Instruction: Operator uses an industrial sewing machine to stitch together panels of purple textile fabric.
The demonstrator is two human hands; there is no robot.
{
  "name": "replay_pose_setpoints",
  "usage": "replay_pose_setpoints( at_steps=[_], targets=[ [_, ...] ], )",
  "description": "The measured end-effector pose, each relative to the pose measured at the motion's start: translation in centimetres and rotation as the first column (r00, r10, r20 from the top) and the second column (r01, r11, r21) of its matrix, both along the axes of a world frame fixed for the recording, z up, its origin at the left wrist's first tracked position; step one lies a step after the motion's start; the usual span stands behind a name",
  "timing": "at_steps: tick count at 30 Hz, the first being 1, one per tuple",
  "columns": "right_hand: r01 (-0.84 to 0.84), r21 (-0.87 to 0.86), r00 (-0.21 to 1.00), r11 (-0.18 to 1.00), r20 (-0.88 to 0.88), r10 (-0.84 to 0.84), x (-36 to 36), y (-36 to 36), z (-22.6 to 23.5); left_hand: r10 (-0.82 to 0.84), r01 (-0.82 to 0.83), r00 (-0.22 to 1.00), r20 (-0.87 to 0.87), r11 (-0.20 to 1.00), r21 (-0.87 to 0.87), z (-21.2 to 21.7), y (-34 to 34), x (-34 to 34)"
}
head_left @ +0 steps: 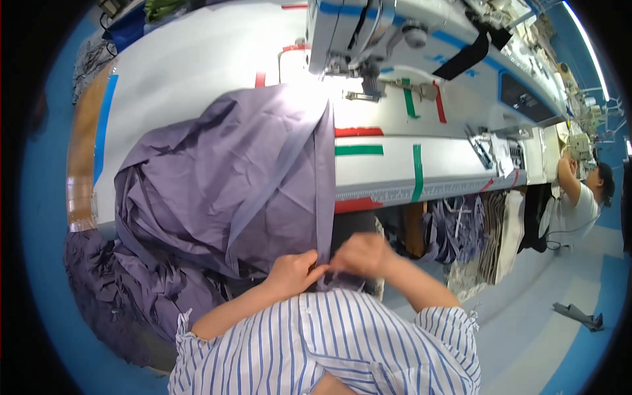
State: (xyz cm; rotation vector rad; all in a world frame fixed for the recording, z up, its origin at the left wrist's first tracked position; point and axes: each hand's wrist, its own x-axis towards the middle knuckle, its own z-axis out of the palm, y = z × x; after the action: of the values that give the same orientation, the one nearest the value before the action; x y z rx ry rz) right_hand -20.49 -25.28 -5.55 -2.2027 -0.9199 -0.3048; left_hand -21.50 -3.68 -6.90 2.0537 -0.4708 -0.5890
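Note:
A large piece of purple fabric (217, 171) lies over the sewing machine bed, its folded right edge running from under the lit needle area of the sewing machine (349, 39) down to my body. At the near end of that edge, my left hand (295, 272) is closed, pinching the cloth between thumb and fingers. My right hand (361, 254) is just beside it on the right, bent inward toward the same edge. Motion smears its fingers, so I cannot make out whether they hold the cloth.
More purple fabric (158, 283) is heaped at the lower left. Tweezers (479, 146) lie on the machine table (263, 39) to the right. Fabric pieces (454, 227) hang below the table's front edge. Another person (579, 197) works at the far right. A dark scrap (578, 316) lies on the floor.

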Motion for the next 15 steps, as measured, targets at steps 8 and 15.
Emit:
replay_pose_setpoints(
  at_steps=[8,15],
  targets=[
    [0.097,-0.131,0.955,0.987,0.291,-0.055,4.9,1.0,1.4,-0.152,0.190,0.903,0.401,0.980,-0.055,4.5,0.6,3.8],
    [0.112,-0.048,0.964,0.993,0.246,-0.097,4.2,1.0,0.5,0.071,-0.420,0.593,0.802,0.877,0.232,6.3,4.1,9.2]
  ],
)
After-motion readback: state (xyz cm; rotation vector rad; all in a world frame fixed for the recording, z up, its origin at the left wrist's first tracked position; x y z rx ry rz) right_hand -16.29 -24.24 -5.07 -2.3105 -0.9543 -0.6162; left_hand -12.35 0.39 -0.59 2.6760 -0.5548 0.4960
